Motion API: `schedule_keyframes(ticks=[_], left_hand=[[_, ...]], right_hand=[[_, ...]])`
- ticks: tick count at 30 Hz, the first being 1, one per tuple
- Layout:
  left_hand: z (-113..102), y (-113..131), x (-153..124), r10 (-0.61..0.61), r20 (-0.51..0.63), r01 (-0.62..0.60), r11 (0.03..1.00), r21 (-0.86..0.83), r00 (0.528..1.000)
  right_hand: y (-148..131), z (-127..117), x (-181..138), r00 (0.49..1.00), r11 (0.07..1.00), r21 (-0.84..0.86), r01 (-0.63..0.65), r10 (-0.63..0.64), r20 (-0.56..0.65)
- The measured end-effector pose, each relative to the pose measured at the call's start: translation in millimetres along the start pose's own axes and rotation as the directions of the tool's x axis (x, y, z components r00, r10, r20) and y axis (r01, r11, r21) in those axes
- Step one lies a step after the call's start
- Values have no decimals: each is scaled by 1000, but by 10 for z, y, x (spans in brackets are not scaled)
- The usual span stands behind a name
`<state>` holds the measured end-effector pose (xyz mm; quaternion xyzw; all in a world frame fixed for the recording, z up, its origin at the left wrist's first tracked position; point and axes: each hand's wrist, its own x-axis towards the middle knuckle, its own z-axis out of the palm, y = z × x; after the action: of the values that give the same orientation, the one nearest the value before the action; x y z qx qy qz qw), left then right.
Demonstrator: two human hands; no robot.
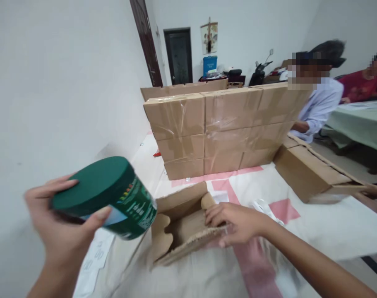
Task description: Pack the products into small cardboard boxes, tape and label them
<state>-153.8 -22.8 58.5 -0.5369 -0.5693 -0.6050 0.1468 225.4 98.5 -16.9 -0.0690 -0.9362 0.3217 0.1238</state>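
Note:
A dark green tub point(135, 207) with a round lid and printed side is tilted in the air at the left. My left hand point(61, 219) grips it, with the thumb on its side and the fingers around the lid end. To its right an open cardboard box point(188, 248) lies on the cloth-covered table, its flaps raised and no contents visible inside. My right hand point(234, 223) holds the right side of this box, fingers curled over the inner flap and thumb outside the wall.
Behind the box rises a stack of taped cardboard boxes point(225, 132). Another carton point(312, 174) stands at the right, near a person in a light shirt point(325, 103). White paper sheets point(95, 256) lie below my left hand. A white wall point(67, 82) borders the left.

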Motion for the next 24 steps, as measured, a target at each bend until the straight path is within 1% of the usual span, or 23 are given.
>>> schedule_keyframes(ticks=[2, 4, 6, 7, 8, 10, 12, 13, 14, 15, 16, 17, 19, 20, 21, 22, 24], left_hand=[[280, 291, -89, 27, -6, -27, 992, -122, 1000], [489, 491, -184, 54, 26, -48, 982, -185, 998], [643, 634, -291, 70, 78, -51, 974, -221, 995], [705, 696, -348, 80, 103, -53, 968, -246, 991], [760, 754, -407, 89, 125, -52, 961, -273, 988], [836, 852, -517, 81, 134, -35, 949, -314, 988], [854, 906, -613, 30, 150, 17, 952, -304, 988], [836, 910, -658, -1, 189, 56, 956, -287, 982], [799, 898, -705, -28, 254, 98, 959, -265, 967], [746, 871, -758, -52, 337, 138, 962, -236, 940], [680, 832, -819, -75, 423, 174, 964, -200, 903], [607, 783, -890, -99, 497, 204, 966, -161, 862], [456, 670, -1059, -136, 606, 229, 970, -78, 783], [384, 611, -1152, -142, 646, 219, 975, -40, 750], [318, 553, -1246, -132, 673, 189, 982, -12, 728], [259, 499, -1338, -107, 688, 140, 990, 8, 717], [155, 407, -1498, -32, 694, 4, 999, 42, 719]], right_hand=[[-145, -148, -191, 995, 997, 40, -73, 76, -68], [-302, -274, -246, 963, 989, 24, -145, 147, -225], [-430, -331, -141, 903, 983, -12, -183, 163, -397], [-474, -327, -35, 879, 984, -29, -178, 145, -453], [-506, -305, 94, 871, 989, -38, -145, 109, -479], [-533, -228, 373, 875, 999, -27, -36, 18, -484], [-527, -154, 596, 841, 998, -7, 70, -63, -538], [-514, -132, 666, 817, 995, -12, 102, -91, -569], [-494, -124, 707, 801, 993, -28, 116, -111, -589], [-468, -128, 720, 800, 992, -51, 115, -123, -587], [-436, -141, 713, 815, 992, -75, 105, -129, -565], [-399, -158, 690, 840, 991, -98, 89, -128, -528], [-316, -183, 627, 902, 988, -152, 28, -91, -421], [-277, -183, 597, 930, 982, -190, -16, -55, -363], [-244, -174, 571, 951, 969, -238, -63, -13, -308], [-219, -155, 552, 967, 950, -296, -102, 25, -252], [-201, -102, 538, 987, 896, -425, -128, 72, -146]])
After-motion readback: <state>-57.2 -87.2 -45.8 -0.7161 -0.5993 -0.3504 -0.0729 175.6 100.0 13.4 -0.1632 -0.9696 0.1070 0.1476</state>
